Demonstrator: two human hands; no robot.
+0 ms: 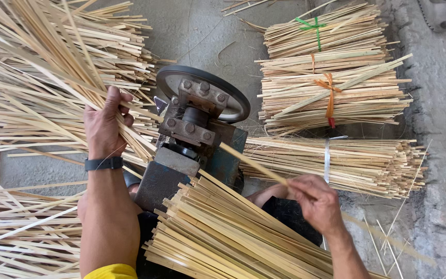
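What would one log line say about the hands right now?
left hand: grips bamboo strips | right hand: holds single strip at machine | tied bundles behind

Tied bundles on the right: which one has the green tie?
The farthest bundle, at the top of the stack. The next one has an orange tie, the nearest a pale band.

So the machine (pixel 194 134) sits dead center on the floor (pixel 202 31). Loose strips (pixel 37 67) pile up to its left, tied bundles (pixel 336 88) stack on its right, and another stack of strips (pixel 223 232) lies right in front, nearest the person.
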